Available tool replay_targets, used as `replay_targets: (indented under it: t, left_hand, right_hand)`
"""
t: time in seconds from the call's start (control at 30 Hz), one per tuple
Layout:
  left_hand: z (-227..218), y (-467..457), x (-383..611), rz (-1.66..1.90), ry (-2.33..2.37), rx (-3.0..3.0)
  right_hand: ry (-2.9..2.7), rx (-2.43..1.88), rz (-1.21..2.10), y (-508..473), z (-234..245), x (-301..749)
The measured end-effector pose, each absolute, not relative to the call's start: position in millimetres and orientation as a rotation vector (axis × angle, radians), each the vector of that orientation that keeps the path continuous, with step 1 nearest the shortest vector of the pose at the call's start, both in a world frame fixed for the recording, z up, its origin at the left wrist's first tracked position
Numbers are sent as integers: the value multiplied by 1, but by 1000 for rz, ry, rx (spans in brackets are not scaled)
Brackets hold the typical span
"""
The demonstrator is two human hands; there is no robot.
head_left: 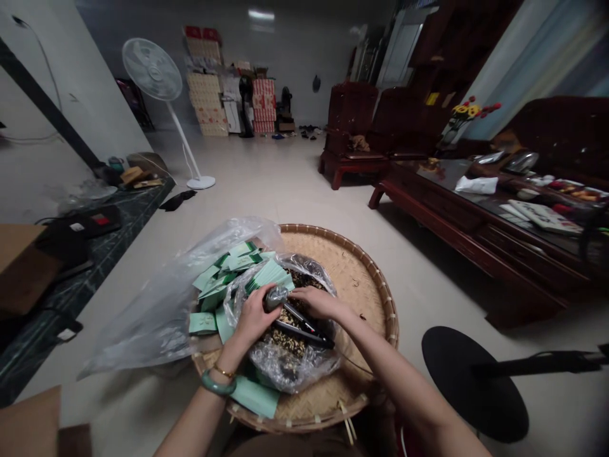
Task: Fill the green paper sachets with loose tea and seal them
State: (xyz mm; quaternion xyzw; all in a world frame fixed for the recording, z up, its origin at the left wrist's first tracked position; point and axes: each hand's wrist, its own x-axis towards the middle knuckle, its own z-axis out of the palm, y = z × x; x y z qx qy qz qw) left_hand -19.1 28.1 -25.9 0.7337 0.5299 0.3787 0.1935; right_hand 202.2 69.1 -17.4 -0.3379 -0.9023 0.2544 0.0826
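My left hand (257,315) is closed around a small clear plastic packet (276,296) with something dark inside. My right hand (314,301) has its fingers drawn together at the packet's right side; what lies between them is hidden. Below both hands, a black two-armed tool (304,331) like a hand-held sealer rests with its arms apart. It lies over a large clear plastic bag (304,374) of loose dark and yellowish dried bits (286,343). Pale green paper packets (228,270) lie heaped on the left, and more flat green ones (257,397) sit near my left wrist.
A round woven bamboo tray (366,279) carries everything. A big translucent plastic bag (157,311) spills over its left side. Around stand a black round base (476,381), a dark wooden table (442,222), a white fan (190,146) and a marble ledge (114,254).
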Motion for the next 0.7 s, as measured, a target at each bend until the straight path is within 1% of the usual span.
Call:
replay_targets:
  t: [0.13,0.27,0.57,0.63,0.7]
  left_hand:
    - [-24,26,-22,1008,1439,2098]
    - [-23,26,-22,1014,1434,2097]
    - [-23,27,-22,977,1392,2084]
    - [-23,26,-22,977,1398,2079]
    - [-23,26,-22,986,1411,2075]
  right_hand:
    - [-2922,-1050,541,77,-22,193]
    - [-3014,-1047,473,84,-22,191]
    - [-3028,-937,501,81,-30,196]
    - [-2969,-972,567,80,-32,196]
    - [-2810,-1039,732,80,-34,197]
